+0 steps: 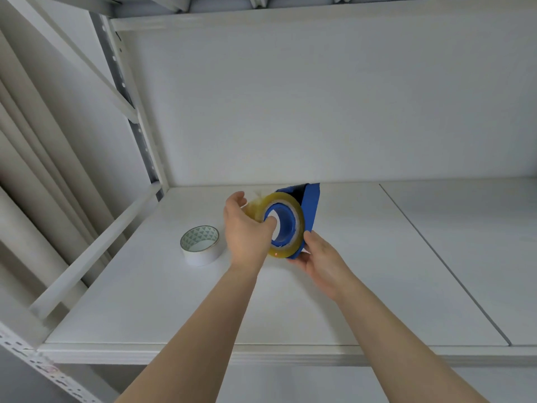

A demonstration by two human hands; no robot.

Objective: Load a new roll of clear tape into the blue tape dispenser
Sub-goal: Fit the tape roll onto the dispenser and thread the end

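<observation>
White shelf (290,301), centre of frame: blue tape dispenser (311,205) is being gripped from below by the right hand (322,260). Clear tape roll (286,225) is being pressed onto the dispenser's hub by the left hand (247,228), thumb at the core, fingers closed round it. Seating judged nearly done; threading the loose end is being called for next. White tape roll (200,245) is lying at left, apart.

Left hand (247,231) hides the tape roll (286,225) edge at 9 o'clock; loose tape end there is blurred. Blue dispenser (311,205) mostly hidden behind roll, its base covered by right hand (318,257). Both forearms cut off at bottom edge.
</observation>
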